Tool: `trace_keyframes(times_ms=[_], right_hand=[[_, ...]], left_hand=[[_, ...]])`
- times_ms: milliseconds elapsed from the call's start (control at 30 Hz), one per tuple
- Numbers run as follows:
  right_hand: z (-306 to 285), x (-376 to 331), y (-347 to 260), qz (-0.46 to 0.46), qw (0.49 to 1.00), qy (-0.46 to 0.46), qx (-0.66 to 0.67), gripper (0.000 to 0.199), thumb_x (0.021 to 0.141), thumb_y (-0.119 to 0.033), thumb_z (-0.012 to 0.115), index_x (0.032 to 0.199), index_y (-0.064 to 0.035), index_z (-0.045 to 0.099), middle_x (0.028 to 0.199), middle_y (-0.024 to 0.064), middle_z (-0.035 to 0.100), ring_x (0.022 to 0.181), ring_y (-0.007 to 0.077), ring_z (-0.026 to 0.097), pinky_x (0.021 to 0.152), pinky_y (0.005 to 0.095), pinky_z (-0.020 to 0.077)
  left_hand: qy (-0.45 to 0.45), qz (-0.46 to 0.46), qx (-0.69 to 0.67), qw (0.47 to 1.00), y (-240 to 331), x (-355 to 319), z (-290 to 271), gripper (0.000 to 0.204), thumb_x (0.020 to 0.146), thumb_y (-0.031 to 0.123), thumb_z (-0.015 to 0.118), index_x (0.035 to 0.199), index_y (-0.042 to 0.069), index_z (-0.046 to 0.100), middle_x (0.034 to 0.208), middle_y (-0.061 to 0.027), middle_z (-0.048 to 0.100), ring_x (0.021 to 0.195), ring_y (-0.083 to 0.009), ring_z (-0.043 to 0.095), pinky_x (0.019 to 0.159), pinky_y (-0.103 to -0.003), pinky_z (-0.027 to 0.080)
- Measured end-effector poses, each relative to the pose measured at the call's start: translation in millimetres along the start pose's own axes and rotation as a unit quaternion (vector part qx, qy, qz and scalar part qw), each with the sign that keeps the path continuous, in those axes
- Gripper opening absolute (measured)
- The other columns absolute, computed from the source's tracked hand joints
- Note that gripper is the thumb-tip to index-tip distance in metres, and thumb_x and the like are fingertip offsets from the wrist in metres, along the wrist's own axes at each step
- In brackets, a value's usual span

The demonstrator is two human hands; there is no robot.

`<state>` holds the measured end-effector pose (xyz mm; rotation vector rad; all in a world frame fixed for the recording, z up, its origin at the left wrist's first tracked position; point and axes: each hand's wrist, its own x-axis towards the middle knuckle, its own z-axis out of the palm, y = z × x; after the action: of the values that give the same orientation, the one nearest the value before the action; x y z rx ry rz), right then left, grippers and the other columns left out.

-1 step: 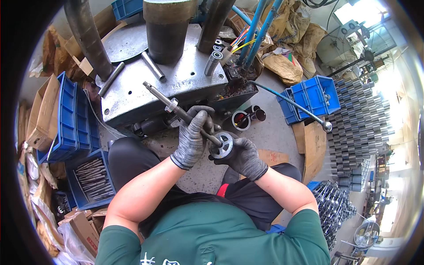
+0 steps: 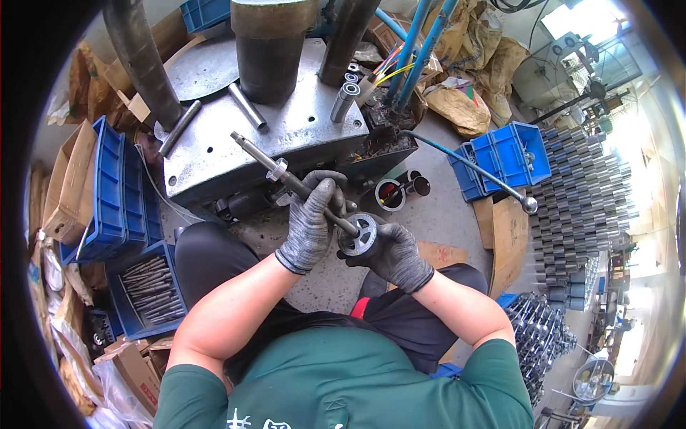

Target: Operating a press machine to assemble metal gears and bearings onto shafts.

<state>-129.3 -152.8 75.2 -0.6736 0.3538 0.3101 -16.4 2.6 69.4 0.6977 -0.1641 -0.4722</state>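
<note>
In grey work gloves, my left hand [image 2: 311, 225] is closed around a long metal shaft [image 2: 294, 184], which slants from upper left to lower right. A shiny ring [image 2: 277, 170], perhaps a bearing, sits on the shaft beyond my fingers. My right hand [image 2: 396, 256] is closed around a round spoked metal end piece [image 2: 366, 233]. The shaft's lower end meets the middle of that piece; how deep it goes I cannot tell. Both hands are in front of the steel press table [image 2: 236, 168], above the floor.
Two metal tubes [image 2: 248, 107] and a stack of bearings [image 2: 344, 104] rest on the press table between thick columns. A blue crate of shafts [image 2: 150, 292] stands at left. A long lever [image 2: 471, 166] reaches out at right, near blue bins [image 2: 509, 159] and stacked metal cylinders [image 2: 582, 207].
</note>
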Motion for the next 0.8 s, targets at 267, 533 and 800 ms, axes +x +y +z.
trace_keyframes(times_ms=[267, 533, 800], right_hand=[[-1.9, 12.3, -4.8, -0.003, 1.0, -0.012, 0.004, 0.066, 0.091, -0.041, 0.072, 0.144, -0.0082, 0.052, 0.137, 0.0164, 0.062, 0.119, 0.0332, 0.064, 0.102, 0.0557, 0.0522], [4.7, 14.7, 3.2, -0.088, 0.993, 0.016, -0.075, 0.068, 0.091, -0.034, 0.076, 0.145, -0.0067, 0.045, 0.133, 0.014, 0.059, 0.12, 0.0296, 0.064, 0.102, 0.0508, 0.0547], [4.6, 20.0, 0.1, -0.144, 0.925, 0.103, -0.337, 0.06, 0.095, -0.038, 0.078, 0.135, -0.0029, 0.05, 0.115, 0.009, 0.062, 0.105, 0.0159, 0.063, 0.089, 0.0325, 0.0559]], left_hand=[[-0.019, -0.005, -0.031, 0.999, 4.0, 9.4, -3.4, 0.025, 0.103, 0.027, 0.063, 0.114, 0.004, 0.066, 0.072, 0.0008, 0.054, 0.065, -0.0109, 0.054, 0.08, -0.035, 0.054], [-0.05, -0.069, 0.21, 0.974, -7.2, 2.7, -8.5, 0.042, 0.103, 0.042, 0.063, 0.121, 0.004, 0.069, 0.104, -0.0042, 0.07, 0.096, -0.0118, 0.064, 0.088, -0.03, 0.053], [0.027, -0.202, 0.077, 0.976, -26.5, -8.2, -22.8, 0.038, 0.1, 0.029, 0.062, 0.131, 0.006, 0.062, 0.112, -0.007, 0.067, 0.096, -0.0163, 0.066, 0.088, -0.03, 0.055]])
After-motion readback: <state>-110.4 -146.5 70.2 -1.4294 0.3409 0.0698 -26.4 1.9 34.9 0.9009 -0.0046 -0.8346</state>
